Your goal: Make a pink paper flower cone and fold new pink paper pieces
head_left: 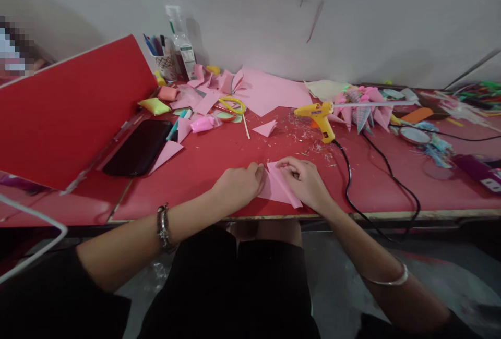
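A sheet of pink paper [276, 189] lies near the table's front edge, with a fold running down its right part. My right hand [307, 182] grips it at that fold, fingers curled in over the paper. On the opposite side, my left hand [239, 186] is closed at the paper's left edge, its fingertips partly hidden. Beyond the hands lies a small folded pink paper triangle [265, 129]. A yellow glue gun [319, 119] rests to the right of it, its black cord [348, 172] trailing over the front edge.
At left, a black phone [138, 148] lies before a red board [78, 114] standing tilted. Scissors [235, 104], pink paper scraps and a large pink sheet [270, 88] fill the back. A pen cup [166, 65] and bottle [186, 55] stand by the wall. Folded paper pieces [364, 109] lie right.
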A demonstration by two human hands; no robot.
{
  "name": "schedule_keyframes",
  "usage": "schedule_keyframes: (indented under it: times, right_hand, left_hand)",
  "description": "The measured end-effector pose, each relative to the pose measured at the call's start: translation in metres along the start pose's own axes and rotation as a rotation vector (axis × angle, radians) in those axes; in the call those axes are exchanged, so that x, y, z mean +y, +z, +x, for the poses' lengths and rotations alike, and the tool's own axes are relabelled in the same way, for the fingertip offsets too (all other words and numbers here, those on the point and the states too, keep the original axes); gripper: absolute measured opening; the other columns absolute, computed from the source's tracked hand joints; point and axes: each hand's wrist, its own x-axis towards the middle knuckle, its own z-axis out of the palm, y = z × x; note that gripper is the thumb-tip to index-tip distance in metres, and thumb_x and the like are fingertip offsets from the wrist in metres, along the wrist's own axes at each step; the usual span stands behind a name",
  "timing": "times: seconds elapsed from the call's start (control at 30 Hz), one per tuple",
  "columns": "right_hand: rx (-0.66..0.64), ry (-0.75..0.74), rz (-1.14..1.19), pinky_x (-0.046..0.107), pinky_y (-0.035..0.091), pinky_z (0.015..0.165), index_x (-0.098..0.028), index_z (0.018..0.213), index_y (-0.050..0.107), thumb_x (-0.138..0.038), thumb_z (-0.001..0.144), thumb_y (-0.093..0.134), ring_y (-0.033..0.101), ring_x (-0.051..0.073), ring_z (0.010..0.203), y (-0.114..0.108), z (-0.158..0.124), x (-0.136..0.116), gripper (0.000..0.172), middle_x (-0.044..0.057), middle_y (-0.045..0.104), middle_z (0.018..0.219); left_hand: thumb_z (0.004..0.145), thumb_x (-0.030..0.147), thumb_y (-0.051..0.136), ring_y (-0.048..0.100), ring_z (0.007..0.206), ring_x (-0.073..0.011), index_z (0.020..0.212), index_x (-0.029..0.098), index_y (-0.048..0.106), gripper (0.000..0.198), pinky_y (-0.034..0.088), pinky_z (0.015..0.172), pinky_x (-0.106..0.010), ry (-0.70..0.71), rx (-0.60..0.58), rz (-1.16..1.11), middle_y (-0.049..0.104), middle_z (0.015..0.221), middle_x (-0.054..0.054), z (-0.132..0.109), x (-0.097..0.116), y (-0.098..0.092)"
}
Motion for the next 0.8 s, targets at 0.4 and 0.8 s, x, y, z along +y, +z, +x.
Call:
schedule_keyframes:
  times: [0.4,0.8]
  right_hand:
    - [-0.059,-0.003,-0.1,0.039,0.026,0.084,-0.021,0.078,0.058,-0.017,0.075,0.038,0.048,0.011,0.049,-0.004,-0.013,0.001,0.02,-0.005,0.052,0.046]
    - [0.002,0.016,-0.087,0.036,0.032,0.077,-0.021,0.074,0.058,-0.027,0.074,0.043,0.042,0.009,0.04,-0.01,-0.018,0.008,0.016,-0.008,0.041,0.04]
  left_hand:
    - [0.089,0.024,0.021,0.061,0.061,-0.0192,0.118,0.008,0.041,0.039,0.033,0.039,-0.024,-0.009,0.022,0.019,0.056,0.089,-0.012,0.0,0.002,0.003]
    - [0.087,0.014,0.024,0.061,0.064,-0.0188,0.122,0.007,0.037,0.038,0.033,0.04,-0.023,0.003,-0.044,0.024,0.055,0.091,-0.013,-0.001,0.002,-0.002]
